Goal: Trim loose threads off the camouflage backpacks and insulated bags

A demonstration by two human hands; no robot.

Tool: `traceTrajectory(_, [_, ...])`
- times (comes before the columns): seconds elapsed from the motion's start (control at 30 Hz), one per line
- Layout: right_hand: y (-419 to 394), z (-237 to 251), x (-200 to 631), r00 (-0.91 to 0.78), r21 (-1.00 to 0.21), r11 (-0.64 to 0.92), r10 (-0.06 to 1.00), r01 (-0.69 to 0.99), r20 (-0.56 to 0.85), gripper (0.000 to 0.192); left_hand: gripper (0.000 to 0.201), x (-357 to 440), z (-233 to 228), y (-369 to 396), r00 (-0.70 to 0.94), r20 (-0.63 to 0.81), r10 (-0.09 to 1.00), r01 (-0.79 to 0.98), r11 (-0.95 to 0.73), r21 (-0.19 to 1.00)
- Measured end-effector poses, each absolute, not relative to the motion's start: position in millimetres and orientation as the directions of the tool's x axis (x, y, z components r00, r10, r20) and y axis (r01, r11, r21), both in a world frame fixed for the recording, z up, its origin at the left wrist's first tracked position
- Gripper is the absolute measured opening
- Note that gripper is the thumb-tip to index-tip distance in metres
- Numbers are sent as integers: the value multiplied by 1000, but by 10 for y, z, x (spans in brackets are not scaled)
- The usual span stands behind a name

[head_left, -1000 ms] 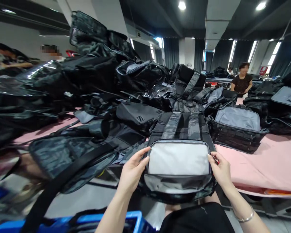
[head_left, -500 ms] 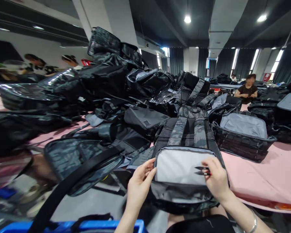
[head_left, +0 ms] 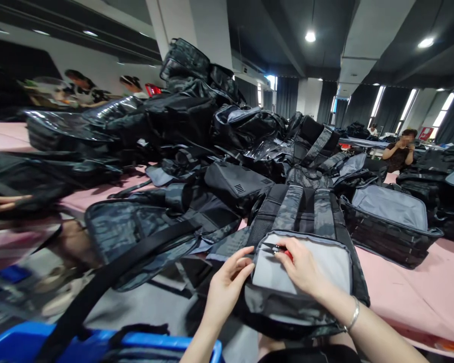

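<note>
A dark camouflage backpack [head_left: 335, 257] lies in front of me, straps up, with its near end open and a pale grey lining showing. My left hand [head_left: 229, 282] is closed at the left edge of that opening, thumb and fingers bent around the rim. Black thread snips [head_left: 269, 247] are held in my right hand [head_left: 297, 264], with some red at the grip. Their blades point left, over the lining and close to the left rim. Whether a thread lies between the blades is too small to see.
Backpacks [head_left: 181, 121] are heaped across the pink table [head_left: 393, 277]. An open bag [head_left: 391, 222] stands to the right. A blue crate [head_left: 18, 343] sits at lower left under a black strap [head_left: 109, 272]. Another person's hand [head_left: 3, 203] shows at far left; people work farther back.
My right hand has moved left with the snips, from the right side of the opening to its left rim. My left hand stays at the rim. The view has shifted slightly.
</note>
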State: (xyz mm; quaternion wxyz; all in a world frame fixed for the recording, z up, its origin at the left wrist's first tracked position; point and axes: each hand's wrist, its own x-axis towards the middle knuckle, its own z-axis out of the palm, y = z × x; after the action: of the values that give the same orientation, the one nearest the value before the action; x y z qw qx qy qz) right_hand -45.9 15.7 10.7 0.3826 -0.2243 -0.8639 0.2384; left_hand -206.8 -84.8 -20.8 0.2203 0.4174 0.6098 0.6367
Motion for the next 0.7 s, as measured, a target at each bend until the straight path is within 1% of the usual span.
traceTrajectory(0.13, [164,51,-420,-589,-566,802,555,191,587,16,37,-2057,-235,-817,-561,294,774,311,-132,941])
traceTrajectory(0.27, [160,19,-432,-568,-522,822,548,229,614,16,33,-2006,-184,-786,-575,385,722,452,-112,885])
traceTrajectory(0.33, [153,14,-441,-586,-492,833,537,253,607,16,29,-1996,-170,-779,-591,408,695,496,-86,864])
traceTrajectory(0.4, [141,17,-447,-628,-450,849,514,276,584,17,28,-2010,-183,-779,-609,382,695,480,-60,875])
traceTrajectory(0.57, [112,50,-470,-724,-328,892,447,312,525,13,34,-2080,-248,-795,-614,262,745,330,-60,942])
traceTrajectory(0.7, [103,100,-507,-753,-257,906,422,335,505,8,32,-2079,-258,-808,-611,262,747,343,-48,938])
